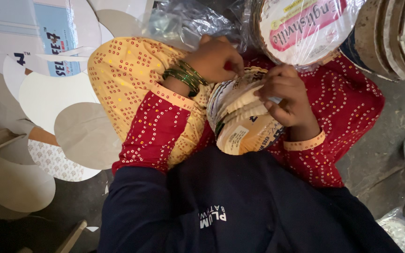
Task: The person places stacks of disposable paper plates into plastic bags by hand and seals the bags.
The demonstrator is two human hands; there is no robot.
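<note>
A stack of paper plates rests on the lap, on edge, between both hands. The left hand pinches its top rim and the right hand clasps its side. The plates look light, thin and bendable, best gripped by the rims.

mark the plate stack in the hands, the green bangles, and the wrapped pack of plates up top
plate stack [240,117], head view, on its fanned rims.
green bangles [184,76], head view, on the bands.
wrapped pack [305,28], head view, on its plastic-covered face.
</note>
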